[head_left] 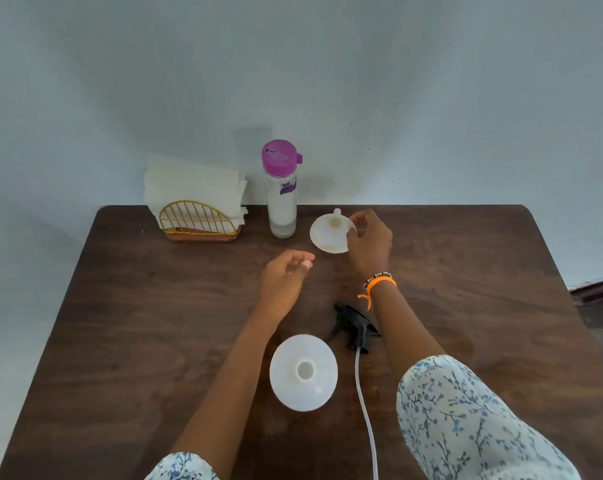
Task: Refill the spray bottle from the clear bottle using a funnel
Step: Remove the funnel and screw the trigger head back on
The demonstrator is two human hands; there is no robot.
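Dark wooden table (120, 323) runs out to a grey wall. Left of the grip stand a gold wire napkin holder (197, 221) and the clear purple-capped bottle (281, 192); the left hand (286, 275) hovers loosely curled, holding nothing. The right hand (369, 242) pinches the white plastic funnel (331, 233) by its rim. Toward the person waits the open white spray bottle (303, 372), with its black trigger head (355, 327) beside it. Best carry the funnel spout-down to that mouth; the path looks open.

I look down on a dark brown wooden table with rounded corners (126, 323), pushed against a plain pale blue-grey painted wall (327, 81). Soft, even light leaves faint shadows on the wall, and at far right I glimpse a strip of dark floor (601, 317).
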